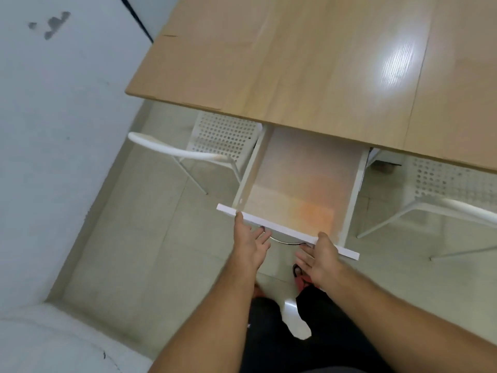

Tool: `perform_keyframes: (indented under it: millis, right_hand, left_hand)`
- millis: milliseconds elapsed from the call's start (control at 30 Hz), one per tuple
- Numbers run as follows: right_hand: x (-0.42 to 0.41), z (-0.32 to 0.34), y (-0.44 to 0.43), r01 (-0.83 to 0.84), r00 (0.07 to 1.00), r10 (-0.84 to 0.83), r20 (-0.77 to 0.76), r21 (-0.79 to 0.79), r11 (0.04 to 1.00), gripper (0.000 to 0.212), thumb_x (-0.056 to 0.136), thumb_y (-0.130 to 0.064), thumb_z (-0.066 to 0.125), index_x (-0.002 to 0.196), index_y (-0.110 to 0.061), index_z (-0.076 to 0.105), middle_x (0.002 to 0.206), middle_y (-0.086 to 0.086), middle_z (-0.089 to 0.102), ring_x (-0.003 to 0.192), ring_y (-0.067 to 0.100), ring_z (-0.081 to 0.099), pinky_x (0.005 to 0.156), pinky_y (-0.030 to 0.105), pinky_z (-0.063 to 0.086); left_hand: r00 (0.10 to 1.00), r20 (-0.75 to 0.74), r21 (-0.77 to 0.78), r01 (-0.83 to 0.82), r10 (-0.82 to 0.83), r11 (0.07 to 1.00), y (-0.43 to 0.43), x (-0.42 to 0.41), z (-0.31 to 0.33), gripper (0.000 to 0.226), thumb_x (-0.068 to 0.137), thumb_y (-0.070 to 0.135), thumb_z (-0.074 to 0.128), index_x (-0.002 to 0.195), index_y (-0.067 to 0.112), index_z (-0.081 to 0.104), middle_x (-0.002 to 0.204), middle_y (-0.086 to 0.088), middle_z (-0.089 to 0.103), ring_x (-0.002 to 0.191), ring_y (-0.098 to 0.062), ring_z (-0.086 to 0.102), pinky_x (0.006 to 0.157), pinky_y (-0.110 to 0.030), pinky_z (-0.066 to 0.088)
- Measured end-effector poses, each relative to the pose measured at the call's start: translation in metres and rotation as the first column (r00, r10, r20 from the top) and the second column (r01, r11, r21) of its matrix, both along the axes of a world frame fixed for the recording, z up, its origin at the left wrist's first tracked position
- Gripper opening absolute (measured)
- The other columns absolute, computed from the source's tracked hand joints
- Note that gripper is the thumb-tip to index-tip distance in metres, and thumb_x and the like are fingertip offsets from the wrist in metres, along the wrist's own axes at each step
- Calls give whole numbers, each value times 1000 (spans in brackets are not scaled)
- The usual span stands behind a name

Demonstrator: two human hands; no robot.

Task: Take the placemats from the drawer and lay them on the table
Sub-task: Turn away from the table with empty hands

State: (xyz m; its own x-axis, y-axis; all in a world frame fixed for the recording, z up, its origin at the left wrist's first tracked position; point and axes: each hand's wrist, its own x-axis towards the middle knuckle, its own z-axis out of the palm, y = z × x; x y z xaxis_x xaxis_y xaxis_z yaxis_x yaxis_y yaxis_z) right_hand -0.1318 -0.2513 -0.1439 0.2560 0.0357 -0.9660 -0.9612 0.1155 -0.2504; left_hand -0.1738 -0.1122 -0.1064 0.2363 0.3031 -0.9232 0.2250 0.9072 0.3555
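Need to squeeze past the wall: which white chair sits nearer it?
The white chair left of the open drawer; the other chair stands right of the drawer, farther from the wall.

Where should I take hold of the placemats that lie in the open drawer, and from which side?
Pinch the placemats at their near edge, just behind the drawer front, coming down from above. They lie flat inside, and their far end seems to run under the tabletop, so probably only the near edge is free to lift.

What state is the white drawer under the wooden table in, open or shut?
Open: the white drawer juts out beyond the wooden table, its inside showing.
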Motion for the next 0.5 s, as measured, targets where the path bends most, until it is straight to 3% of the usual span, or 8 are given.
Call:
perform_keyframes:
  millis: [133,267,333,500]
  right_hand:
    - [26,-7,18,77,997,-76,14,-67,995,32,103,-39,39,120,-15,52,119,11,61,101,31,62,93,41,51]
    - [52,-6,38,179,982,-172,82,-92,979,30,104,-37,40,121,-15,50,120,11,62,101,31,64,95,43,52]
    - [67,-2,46,252,963,-242,118,-83,964,35,104,-39,40,126,-14,51,123,11,65,99,30,66,96,44,52]
    - [107,3,54,408,903,-396,166,-49,912,47,103,-45,42,135,-12,51,118,11,70,100,29,70,77,39,54]
  left_hand:
    - [999,-2,-71,36,-36,997,27,41,-9,80,94,62,49,151,9,35,148,-28,42,136,-44,44,117,-47,31]
    - [968,12,-35,252,-252,967,44,69,-18,70,97,60,43,146,10,44,138,-24,54,128,-37,54,117,-43,28]
    - [939,23,-23,345,-344,938,56,88,-22,68,98,58,41,147,10,43,137,-22,57,126,-33,57,118,-43,25]
    - [915,35,-88,403,-401,911,82,136,-20,72,100,50,39,151,0,30,146,-24,48,129,-36,55,119,-43,24]
